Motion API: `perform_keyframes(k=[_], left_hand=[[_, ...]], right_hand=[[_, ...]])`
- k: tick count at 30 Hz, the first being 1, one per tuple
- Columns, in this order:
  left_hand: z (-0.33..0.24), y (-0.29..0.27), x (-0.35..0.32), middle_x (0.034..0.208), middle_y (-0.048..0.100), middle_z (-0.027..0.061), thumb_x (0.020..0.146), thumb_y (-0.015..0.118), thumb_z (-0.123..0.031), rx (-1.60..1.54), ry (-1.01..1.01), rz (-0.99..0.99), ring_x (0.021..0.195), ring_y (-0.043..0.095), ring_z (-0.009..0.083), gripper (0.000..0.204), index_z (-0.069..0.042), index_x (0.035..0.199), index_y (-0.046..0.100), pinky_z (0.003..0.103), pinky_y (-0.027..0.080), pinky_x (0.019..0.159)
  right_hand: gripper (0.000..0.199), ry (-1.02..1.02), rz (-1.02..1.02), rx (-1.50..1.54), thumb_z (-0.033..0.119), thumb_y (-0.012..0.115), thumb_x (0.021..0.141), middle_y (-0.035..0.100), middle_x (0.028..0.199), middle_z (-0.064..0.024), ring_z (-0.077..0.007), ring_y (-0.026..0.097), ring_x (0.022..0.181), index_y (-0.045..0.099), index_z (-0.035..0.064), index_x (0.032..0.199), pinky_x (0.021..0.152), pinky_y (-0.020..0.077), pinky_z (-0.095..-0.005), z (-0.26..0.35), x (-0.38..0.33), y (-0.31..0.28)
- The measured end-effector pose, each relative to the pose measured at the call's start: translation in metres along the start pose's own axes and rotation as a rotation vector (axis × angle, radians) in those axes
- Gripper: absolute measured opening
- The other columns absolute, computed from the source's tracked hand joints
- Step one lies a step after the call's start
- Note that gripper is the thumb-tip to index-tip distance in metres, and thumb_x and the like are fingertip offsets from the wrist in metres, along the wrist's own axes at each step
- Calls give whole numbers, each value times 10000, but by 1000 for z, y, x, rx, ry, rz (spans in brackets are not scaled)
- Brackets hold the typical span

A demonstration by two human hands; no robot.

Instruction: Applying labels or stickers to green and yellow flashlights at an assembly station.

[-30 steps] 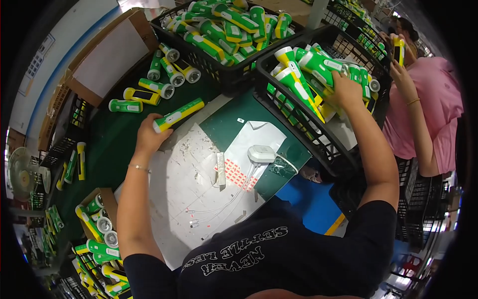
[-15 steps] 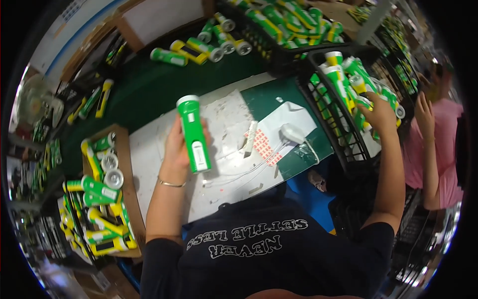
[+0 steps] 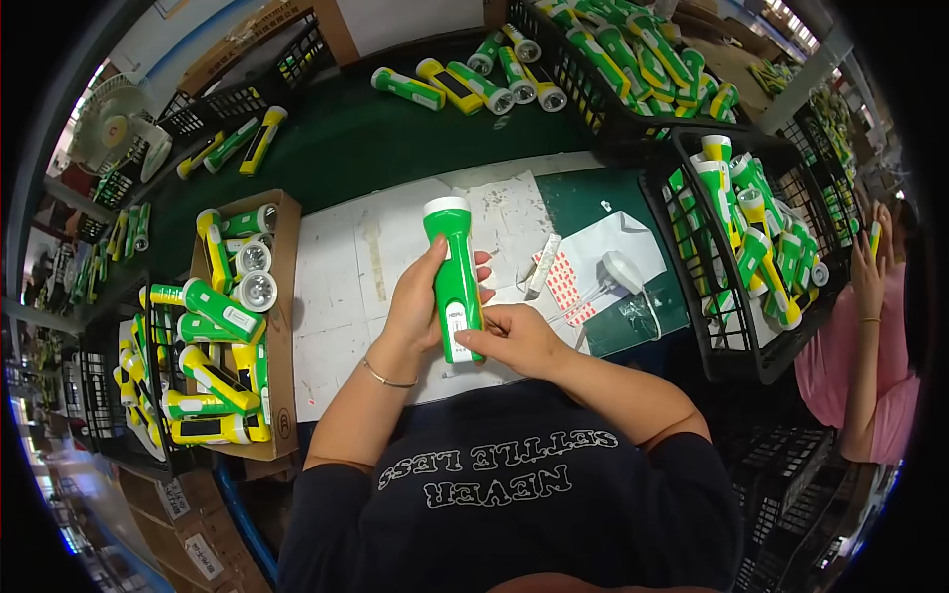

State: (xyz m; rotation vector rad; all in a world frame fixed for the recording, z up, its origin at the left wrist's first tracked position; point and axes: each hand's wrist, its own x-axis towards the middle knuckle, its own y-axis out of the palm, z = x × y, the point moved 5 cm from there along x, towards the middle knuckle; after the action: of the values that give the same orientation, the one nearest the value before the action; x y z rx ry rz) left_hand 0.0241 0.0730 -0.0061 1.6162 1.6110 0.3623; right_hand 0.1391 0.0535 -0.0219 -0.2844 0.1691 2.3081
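A green flashlight (image 3: pixel 452 262) with a white head stands nearly upright over the white work surface (image 3: pixel 341 247), its head pointing away from me. My left hand (image 3: pixel 417 301) wraps round its body from the left, fingertips showing on the far side. At the tail end, my right hand (image 3: pixel 521 341) has its thumb pressed on the white label panel (image 3: pixel 458 331) and its fingers curled behind. What lies under those curled fingers is hidden. Right of the hands rest a sheet of small red stickers (image 3: pixel 563 289) and a white plug-like piece with a cable (image 3: pixel 621 269).
A cardboard box (image 3: pixel 284 346) of green and yellow flashlights stands at the left. Black crates (image 3: pixel 717 341) of flashlights sit at the right and far right. More flashlights (image 3: pixel 460 87) lie along the back. A co-worker in a pink top (image 3: pixel 855 366) is at the far right.
My right hand has come from the right-hand crate to the tail of the flashlight. My left hand still holds it. The whole view has shifted somewhat.
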Motion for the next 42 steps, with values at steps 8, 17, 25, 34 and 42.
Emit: perform_keyframes(k=[8,17,25,34,42], left_hand=[[14,-22,0,845,585,131,944,424,-407,167,-3,-95,654,586,188,464,37,1037,520,303,535,574],[15,-19,-10,730,581,77,916,425,-508,177,5,-168,564,572,155,506,-21,973,551,270,512,513],[20,-10,-13,781,591,81,922,419,-497,138,-36,-173,614,583,163,506,-18,1024,546,279,524,557],[-3,-18,-2,845,572,107,952,443,-330,212,144,-82,629,568,164,305,-40,1045,431,286,508,544],[-1,-19,-10,947,557,108,952,464,-288,424,313,-53,750,569,138,319,-34,1129,388,273,501,625]], right_hand=[[469,-35,-45,-215,436,668,786,513,529,-42,-136,475,488,554,5,638,486,389,-294,-8,-3,6],[450,-39,27,-166,443,649,808,526,541,-24,-102,489,508,601,8,699,492,395,-272,-2,-6,10],[411,6,28,-153,423,652,815,562,577,-20,-97,522,537,622,21,734,509,412,-254,-4,-10,7],[256,-301,-191,-284,288,540,895,562,669,-74,-172,538,587,568,38,848,533,413,-305,20,-3,-29],[109,-848,-260,-1272,173,620,785,472,663,-42,-199,528,521,546,96,761,461,417,-327,61,-7,0]])
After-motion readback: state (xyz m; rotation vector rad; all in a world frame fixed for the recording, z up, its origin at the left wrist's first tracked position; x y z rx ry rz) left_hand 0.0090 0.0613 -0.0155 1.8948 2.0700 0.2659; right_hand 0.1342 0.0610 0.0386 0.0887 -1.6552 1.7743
